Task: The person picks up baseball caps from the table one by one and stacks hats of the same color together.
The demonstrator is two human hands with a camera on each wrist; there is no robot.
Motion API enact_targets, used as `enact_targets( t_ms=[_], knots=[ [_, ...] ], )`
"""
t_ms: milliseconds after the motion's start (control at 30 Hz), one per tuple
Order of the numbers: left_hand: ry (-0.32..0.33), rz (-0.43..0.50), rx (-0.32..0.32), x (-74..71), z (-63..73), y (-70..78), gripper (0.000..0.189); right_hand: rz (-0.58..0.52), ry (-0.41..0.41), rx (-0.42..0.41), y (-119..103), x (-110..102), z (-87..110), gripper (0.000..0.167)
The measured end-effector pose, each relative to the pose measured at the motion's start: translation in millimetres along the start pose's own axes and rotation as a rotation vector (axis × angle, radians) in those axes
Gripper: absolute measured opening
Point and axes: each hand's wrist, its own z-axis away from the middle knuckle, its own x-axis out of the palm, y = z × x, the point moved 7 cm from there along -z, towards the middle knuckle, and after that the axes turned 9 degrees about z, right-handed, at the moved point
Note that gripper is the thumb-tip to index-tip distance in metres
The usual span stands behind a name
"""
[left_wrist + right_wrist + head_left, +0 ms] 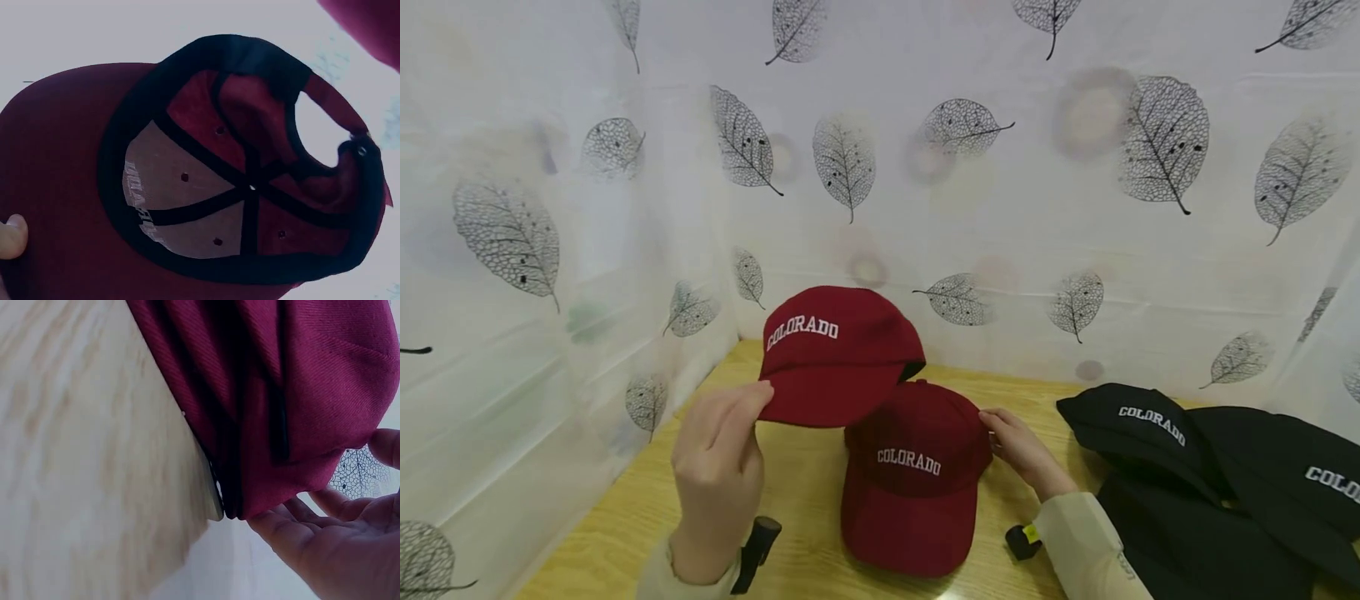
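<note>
My left hand [718,467] pinches the brim of a dark red baseball cap [838,379] with white COLORADO lettering, holding it tilted up off the table. Its underside, dark sweatband and back strap opening fill the left wrist view, with the thumb [11,236] on the brim. A second red COLORADO cap [913,508] lies brim toward me on the table, partly overlapped by the raised one. At its right rear side, my right hand [1022,450] pinches the edge. The right wrist view shows layered red cloth [331,381] between thumb and fingers.
Several black COLORADO caps [1210,533] lie overlapping at the right of the wooden table [797,517]. White curtains [880,242] with grey leaf prints stand behind and to the left.
</note>
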Motion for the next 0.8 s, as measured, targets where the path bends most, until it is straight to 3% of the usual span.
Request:
enact_targets(
  t_ms=[200, 333, 433, 600, 800],
  knots=[
    [0.067, 0.091, 0.066, -3.1, 15.7, 8.8, 0.019, -0.004, 0.006, -0.005, -1.8, -0.2, 1.1, 0.047],
    [0.049, 0.144, 0.087, 4.4, 19.4, 17.5, 0.018, -0.01, 0.003, -0.006, -2.2, 0.0, 1.8, 0.044],
    [0.005, 0.17, 0.093, 15.2, 9.5, 29.8, 0.018, -0.035, 0.001, -0.015, -2.1, -0.2, 0.7, 0.042],
    [-0.133, 0.171, 0.062, 34.3, -6.0, 45.7, 0.022, -0.06, -0.017, -0.04, -3.3, 1.2, -0.8, 0.046],
    [-0.288, 0.159, 0.066, 58.9, 14.7, 44.4, 0.025, -0.064, 0.003, -0.033, -3.7, -0.4, 0.2, 0.041]
  ],
)
